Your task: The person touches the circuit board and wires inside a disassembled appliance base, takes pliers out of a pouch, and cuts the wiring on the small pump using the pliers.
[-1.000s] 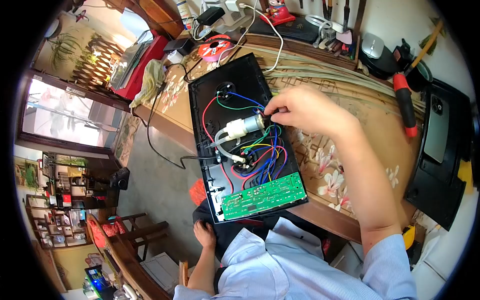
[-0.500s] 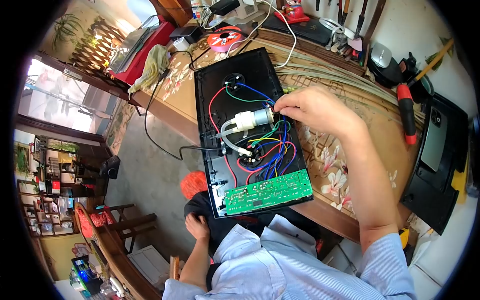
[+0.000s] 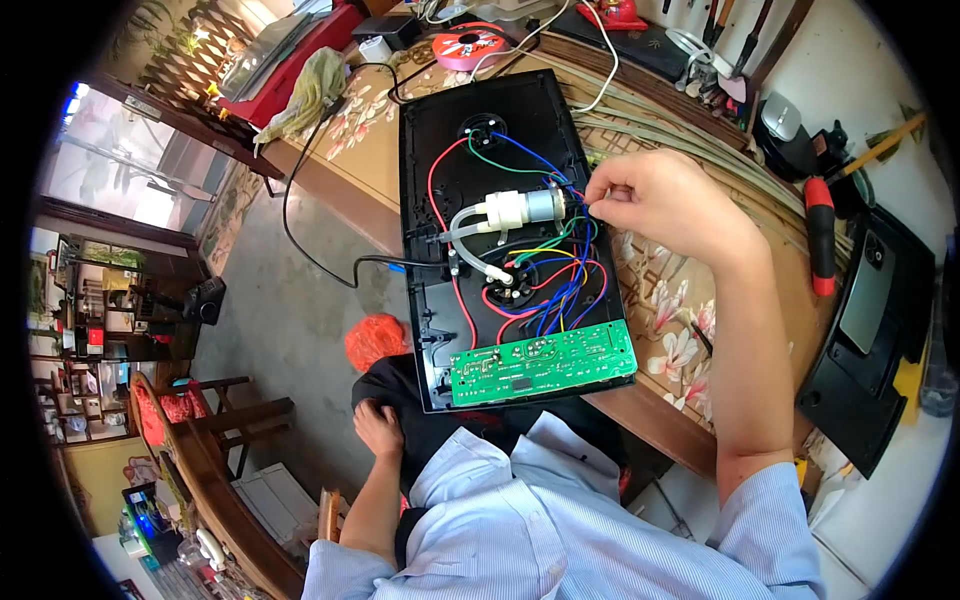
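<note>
Black casing (image 3: pixel 430 120), a shallow rectangular tray, lies partly over the flower-patterned table (image 3: pixel 665 320), its near end over the lap; inside it are a cylindrical pump (image 3: pixel 525 208) with a cloudy, flexible tube (image 3: pixel 458 238), tangled coloured wires (image 3: pixel 580 290) and a flat green circuit board (image 3: pixel 540 365); the right hand (image 3: pixel 665 205) brings thumb and forefinger close together beside the pump's end, whether pinching a wire I cannot tell; the left hand (image 3: pixel 378 428), loosely bent and grasping nothing, rests on dark cloth (image 3: pixel 425 440).
</note>
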Motion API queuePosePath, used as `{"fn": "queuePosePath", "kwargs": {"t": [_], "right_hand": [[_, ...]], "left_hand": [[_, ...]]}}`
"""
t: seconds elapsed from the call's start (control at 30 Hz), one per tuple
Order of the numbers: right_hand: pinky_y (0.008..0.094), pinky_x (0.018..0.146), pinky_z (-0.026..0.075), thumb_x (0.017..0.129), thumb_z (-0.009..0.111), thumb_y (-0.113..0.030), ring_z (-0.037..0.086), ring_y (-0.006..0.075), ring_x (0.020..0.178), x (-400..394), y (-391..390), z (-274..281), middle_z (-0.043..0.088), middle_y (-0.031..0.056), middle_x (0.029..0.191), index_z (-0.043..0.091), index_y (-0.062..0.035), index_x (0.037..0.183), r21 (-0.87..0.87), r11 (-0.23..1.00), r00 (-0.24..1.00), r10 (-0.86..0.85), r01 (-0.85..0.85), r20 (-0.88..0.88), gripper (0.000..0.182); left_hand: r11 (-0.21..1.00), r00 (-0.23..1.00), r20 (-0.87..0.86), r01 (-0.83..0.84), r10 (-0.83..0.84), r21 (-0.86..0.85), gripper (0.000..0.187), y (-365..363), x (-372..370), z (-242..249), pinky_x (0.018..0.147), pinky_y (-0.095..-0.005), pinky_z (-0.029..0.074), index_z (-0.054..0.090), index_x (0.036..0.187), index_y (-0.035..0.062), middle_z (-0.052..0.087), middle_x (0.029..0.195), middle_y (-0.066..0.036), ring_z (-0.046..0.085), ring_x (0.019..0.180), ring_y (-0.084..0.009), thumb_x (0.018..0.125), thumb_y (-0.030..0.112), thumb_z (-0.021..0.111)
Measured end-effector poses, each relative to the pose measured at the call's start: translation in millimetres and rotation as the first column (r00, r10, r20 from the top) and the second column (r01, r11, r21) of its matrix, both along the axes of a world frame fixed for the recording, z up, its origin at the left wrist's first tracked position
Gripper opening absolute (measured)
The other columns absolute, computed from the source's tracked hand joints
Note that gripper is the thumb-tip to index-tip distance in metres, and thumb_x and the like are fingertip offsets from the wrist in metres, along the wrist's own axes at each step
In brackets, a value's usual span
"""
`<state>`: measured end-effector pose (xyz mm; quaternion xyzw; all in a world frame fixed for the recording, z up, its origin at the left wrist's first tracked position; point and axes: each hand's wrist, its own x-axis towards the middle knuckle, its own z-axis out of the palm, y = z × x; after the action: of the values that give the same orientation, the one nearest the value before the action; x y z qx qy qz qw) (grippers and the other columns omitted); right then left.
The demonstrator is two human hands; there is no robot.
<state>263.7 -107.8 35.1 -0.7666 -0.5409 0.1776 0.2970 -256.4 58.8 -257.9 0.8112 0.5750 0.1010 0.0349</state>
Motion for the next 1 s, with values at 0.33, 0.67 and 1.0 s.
{"fn": "queuePosePath", "kwargs": {"t": [0.33,0.67,1.0], "right_hand": [[0.0327,0.064,0.051,0.08,0.074,-0.023,0.064,0.019,0.067,-12.6,-6.3,26.5,0.07,0.0102,0.075,0.073,-0.0002,0.087,-0.257,0.963,0.993,0.057,-0.083,-0.106,0.024],[0.0332,0.065,0.051,0.08,0.072,-0.021,0.065,0.0191,0.067,-12.3,-10.7,31.3,0.07,0.0108,0.074,0.073,-0.0004,0.088,-0.332,0.94,0.994,0.044,-0.076,-0.104,0.022],[0.0354,0.067,0.051,0.082,0.069,-0.017,0.064,0.0219,0.07,0.5,-6.7,6.3,0.067,0.0129,0.076,0.07,0.0006,0.093,-0.078,0.993,0.995,-0.096,0.093,-0.032,0.021]], "left_hand": [[0.999,0.999,0.017,0.027,-0.027,0.022,0.023,0.5,-1.8,-0.2,0.087,-0.0484,0.044,0.059,0.102,0.0036,0.061,0.106,-0.016,0.055,0.099,-0.0394,0.084,0.018,0.062],[0.99,0.959,0.258,-0.092,0.117,-0.106,0.023,9.7,2.9,10.5,0.088,-0.0421,0.048,0.06,0.106,0.0015,0.063,0.103,-0.014,0.06,0.095,-0.0302,0.087,0.012,0.063],[0.857,0.6,0.623,0.445,-0.501,0.261,0.025,-23.8,129.6,244.5,0.092,-0.0371,0.049,0.061,0.112,-0.0011,0.065,0.11,-0.015,0.063,0.099,-0.0268,0.089,0.008,0.065]]}}
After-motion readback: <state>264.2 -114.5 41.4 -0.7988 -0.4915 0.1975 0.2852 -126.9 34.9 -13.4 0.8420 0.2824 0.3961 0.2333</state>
